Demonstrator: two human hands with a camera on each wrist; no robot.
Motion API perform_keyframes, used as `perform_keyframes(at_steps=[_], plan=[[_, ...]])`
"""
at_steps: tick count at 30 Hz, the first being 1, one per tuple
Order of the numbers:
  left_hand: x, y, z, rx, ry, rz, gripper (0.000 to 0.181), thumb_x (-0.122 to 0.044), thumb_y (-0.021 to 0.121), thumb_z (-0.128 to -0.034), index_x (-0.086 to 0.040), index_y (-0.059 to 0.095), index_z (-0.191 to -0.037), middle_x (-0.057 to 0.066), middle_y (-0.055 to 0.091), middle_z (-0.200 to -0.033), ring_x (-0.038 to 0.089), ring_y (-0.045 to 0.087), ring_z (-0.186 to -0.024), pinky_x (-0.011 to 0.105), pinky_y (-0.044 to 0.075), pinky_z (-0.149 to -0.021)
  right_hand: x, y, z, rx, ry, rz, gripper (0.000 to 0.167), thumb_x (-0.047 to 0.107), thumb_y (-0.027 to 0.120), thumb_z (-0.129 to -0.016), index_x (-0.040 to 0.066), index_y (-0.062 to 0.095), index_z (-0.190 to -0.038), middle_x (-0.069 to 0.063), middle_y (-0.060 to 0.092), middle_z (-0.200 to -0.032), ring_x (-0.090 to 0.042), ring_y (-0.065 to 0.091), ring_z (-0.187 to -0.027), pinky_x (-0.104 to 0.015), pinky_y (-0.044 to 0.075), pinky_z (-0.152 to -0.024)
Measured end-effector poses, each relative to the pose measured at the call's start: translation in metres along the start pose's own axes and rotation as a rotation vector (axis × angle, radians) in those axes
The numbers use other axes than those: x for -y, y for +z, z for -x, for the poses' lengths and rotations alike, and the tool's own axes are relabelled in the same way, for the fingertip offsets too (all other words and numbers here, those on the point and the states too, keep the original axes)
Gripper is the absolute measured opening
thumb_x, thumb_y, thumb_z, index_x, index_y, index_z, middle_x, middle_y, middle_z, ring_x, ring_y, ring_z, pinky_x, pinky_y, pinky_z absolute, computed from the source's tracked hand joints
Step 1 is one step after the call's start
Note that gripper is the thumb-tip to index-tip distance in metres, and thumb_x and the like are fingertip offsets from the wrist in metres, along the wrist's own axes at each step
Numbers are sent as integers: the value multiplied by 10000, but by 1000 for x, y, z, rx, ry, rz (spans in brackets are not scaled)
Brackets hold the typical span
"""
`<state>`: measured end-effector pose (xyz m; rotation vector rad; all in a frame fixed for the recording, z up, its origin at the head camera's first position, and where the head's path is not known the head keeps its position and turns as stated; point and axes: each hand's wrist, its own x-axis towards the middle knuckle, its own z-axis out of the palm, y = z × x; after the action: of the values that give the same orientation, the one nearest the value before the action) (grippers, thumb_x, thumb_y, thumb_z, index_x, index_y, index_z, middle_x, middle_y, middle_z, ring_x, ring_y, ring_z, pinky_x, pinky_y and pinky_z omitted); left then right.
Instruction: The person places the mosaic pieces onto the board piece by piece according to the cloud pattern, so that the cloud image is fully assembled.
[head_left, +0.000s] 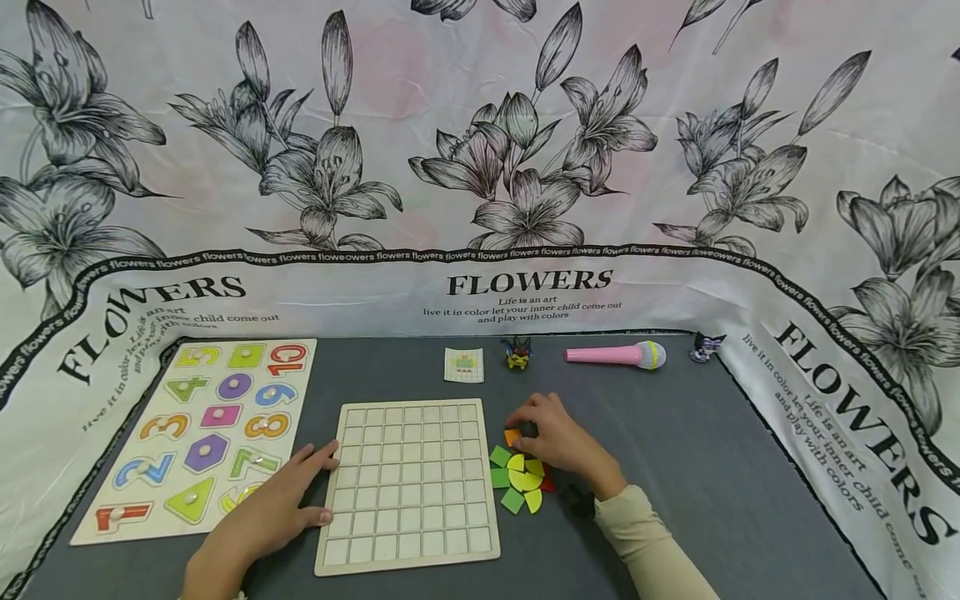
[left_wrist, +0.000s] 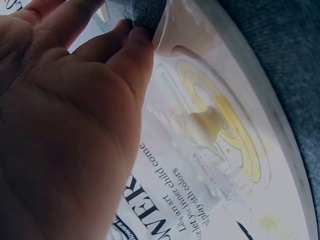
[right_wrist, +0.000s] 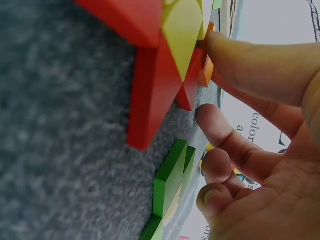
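Note:
A pale wooden grid board of square cells lies on the dark cloth. My left hand touches its left edge with fingertips and thumb. To the board's right is a small pile of coloured pieces: green squares, yellow rounded pieces and red pieces. At the pile's far side my right hand pinches an orange tile between thumb and index finger. The right wrist view shows the thumb against that orange tile, with red pieces and green pieces close by.
A number-and-shape puzzle board with knobs lies at left, partly under my left arm. Along the back are a small printed card, a little figure, a pink toy microphone and a dark figurine. Flower-print cloth borders the surface.

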<state>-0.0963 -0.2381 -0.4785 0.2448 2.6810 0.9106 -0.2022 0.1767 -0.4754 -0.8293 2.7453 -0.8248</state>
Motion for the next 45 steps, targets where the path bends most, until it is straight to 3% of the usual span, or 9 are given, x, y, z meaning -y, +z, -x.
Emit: perform_keyframes(at_steps=[5, 11, 16, 21, 26, 34, 40, 45], plan=[[0, -1, -2, 8, 2, 1, 826, -222, 886, -878, -90, 491, -1592, 226, 403, -1663, 524, 245, -1558, 726, 333, -1137, 2, -1, -6, -5, 1, 34, 99, 55, 835, -935, 90, 766, -996, -22, 608, -1015, -224, 424, -934, -396, 389, -791], [1, -2, -2, 17, -7, 4, 876, -227, 880, -882, -82, 440, -1625, 216, 450, -1634, 529, 234, -1559, 728, 327, -1139, 7, -1, -11, 4, -1, 41, 205, 4, 809, -934, 110, 633, -945, 25, 554, -863, -206, 425, -863, -363, 396, -734], [0, -2, -3, 31, -33, 9, 904, -230, 879, -882, -80, 414, -1641, 223, 445, -1634, 535, 217, -1562, 734, 317, -1142, 15, -1, -15, -43, 20, -40, 147, -6, 750, -984, 98, 648, -995, 36, 595, -866, -157, 513, -793, -331, 467, -695], [0, -1, -1, 18, -19, 8, 898, -223, 880, -880, -80, 420, -1638, 214, 456, -1630, 535, 221, -1561, 731, 322, -1141, 29, 3, -26, -67, -58, -160, 89, 4, 716, -1018, 65, 653, -1035, 19, 657, -885, -114, 584, -749, -318, 510, -676], [0, -1, 0, 14, -6, 8, 878, -222, 879, -882, -84, 438, -1628, 216, 434, -1646, 532, 221, -1562, 731, 316, -1144, 48, 14, -42, -28, -105, -223, 65, 14, 698, -1029, 63, 656, -1033, 20, 677, -899, -104, 611, -767, -306, 515, -682], [-1, -1, -1, 17, -12, 11, 870, -220, 880, -882, -81, 445, -1623, 225, 415, -1656, 533, 219, -1563, 734, 315, -1144, 75, 40, -67, 14, -153, -228, 96, -33, 677, -1007, 61, 658, -1010, 19, 640, -878, -109, 556, -761, -287, 472, -702], [-1, 0, 1, 10, -10, 6, 908, -208, 880, -880, -84, 408, -1646, 194, 486, -1613, 530, 227, -1562, 732, 309, -1150, 87, 52, -78, 21, -142, -223, 111, -44, 672, -999, 67, 675, -995, 11, 635, -874, -120, 531, -755, -276, 453, -702], [0, 0, 0, 10, -3, 2, 828, -217, 882, -879, -81, 486, -1593, 198, 401, -1674, 533, 229, -1560, 730, 314, -1149, 92, 58, -85, 17, -142, -203, 115, -49, 679, -1000, 64, 698, -991, -14, 673, -909, -123, 566, -781, -276, 483, -727]])
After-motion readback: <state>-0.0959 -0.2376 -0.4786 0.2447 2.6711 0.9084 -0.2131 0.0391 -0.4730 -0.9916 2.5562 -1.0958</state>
